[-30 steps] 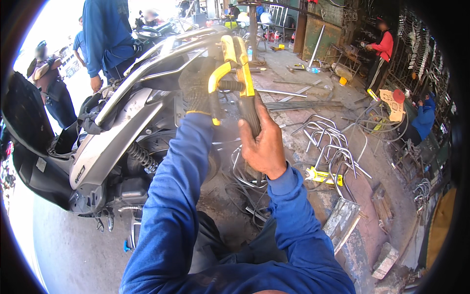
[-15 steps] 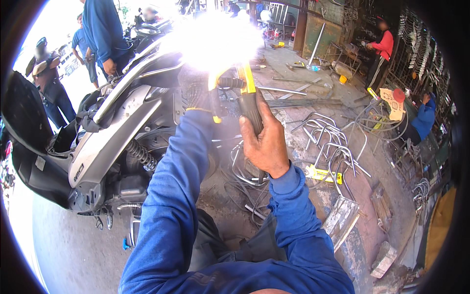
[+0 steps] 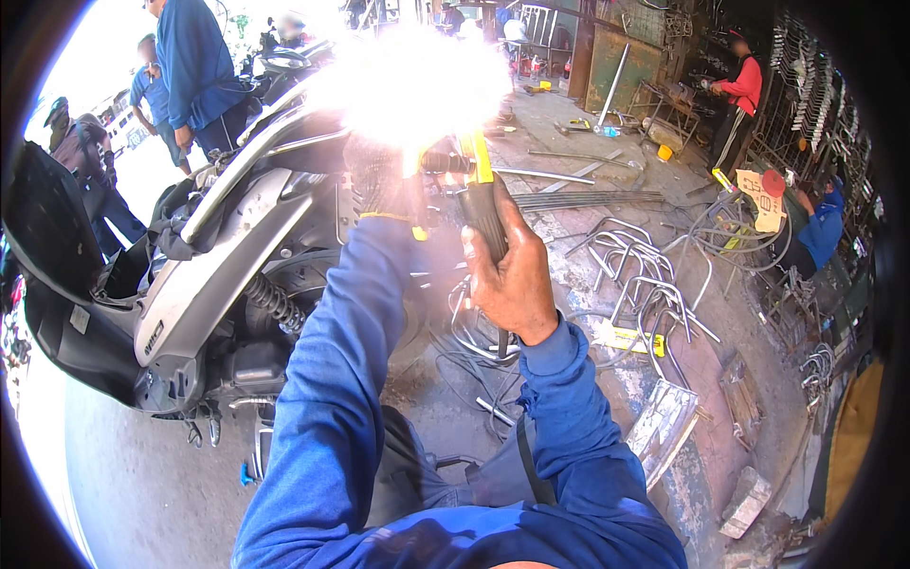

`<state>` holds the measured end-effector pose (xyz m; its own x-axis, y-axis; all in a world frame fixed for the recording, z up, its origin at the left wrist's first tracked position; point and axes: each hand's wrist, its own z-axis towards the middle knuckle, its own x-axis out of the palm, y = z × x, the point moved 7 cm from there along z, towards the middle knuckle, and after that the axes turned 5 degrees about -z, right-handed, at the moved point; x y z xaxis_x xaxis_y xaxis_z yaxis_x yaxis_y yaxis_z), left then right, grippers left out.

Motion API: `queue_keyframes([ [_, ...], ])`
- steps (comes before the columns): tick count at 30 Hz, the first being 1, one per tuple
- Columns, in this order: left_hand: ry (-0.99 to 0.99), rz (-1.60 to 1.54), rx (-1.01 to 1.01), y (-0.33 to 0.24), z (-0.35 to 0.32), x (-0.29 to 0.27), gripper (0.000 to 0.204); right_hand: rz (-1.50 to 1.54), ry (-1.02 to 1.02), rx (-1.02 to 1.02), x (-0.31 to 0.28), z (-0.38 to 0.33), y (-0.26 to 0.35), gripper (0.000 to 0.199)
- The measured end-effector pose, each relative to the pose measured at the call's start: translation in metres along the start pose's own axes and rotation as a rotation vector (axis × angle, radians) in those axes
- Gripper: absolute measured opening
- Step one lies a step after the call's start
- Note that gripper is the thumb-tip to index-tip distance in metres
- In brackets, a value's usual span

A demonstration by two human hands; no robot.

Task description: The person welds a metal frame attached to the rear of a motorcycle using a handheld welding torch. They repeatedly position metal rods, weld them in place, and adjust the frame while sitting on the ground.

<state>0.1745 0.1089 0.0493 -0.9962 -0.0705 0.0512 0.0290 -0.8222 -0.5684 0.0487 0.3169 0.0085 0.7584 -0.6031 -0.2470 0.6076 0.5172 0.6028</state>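
Note:
My bare right hand is closed around the black handle of a welding electrode holder, whose yellow jaw end points up into the light. A white welding glare burns at its tip and hides what lies there. My left hand, in a dark knitted glove with a yellow cuff edge, reaches up to the glare's lower edge; its fingers are lost in the brightness. Left of that hand stands a motor scooter with its seat raised, and a pale bent metal tube runs along its rear.
Bent metal tubes and cables lie on the floor at right. Beyond them are straight bars, a white-painted block and a brick. Several people stand behind the scooter; one in red is at far right.
The glare persists, with a pinkish glow around the gloved hand. Both hands stay almost in place. The people at left and the seated person in blue at right have shifted slightly.

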Motion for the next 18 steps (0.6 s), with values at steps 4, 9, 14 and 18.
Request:
queue_keyframes([
  [4, -0.025, 0.137, 0.174, -0.021, -0.009, 0.0, 0.025, 0.05, 0.012, 0.056, 0.003, -0.001, -0.004, 0.06],
  [9, -0.082, -0.404, -0.154, -0.011, -0.013, 0.004, 0.025, -0.013, -0.014, -0.029, 0.003, 0.001, -0.003, 0.058],
  [14, -0.042, -0.208, -0.095, -0.021, -0.007, 0.002, 0.022, 0.102, -0.057, 0.052, 0.008, -0.004, -0.012, 0.062],
  [18, -0.121, -0.182, -0.28, -0.02, -0.012, -0.002, 0.029, 0.229, -0.154, 0.131, 0.001, -0.013, -0.024, 0.063],
])
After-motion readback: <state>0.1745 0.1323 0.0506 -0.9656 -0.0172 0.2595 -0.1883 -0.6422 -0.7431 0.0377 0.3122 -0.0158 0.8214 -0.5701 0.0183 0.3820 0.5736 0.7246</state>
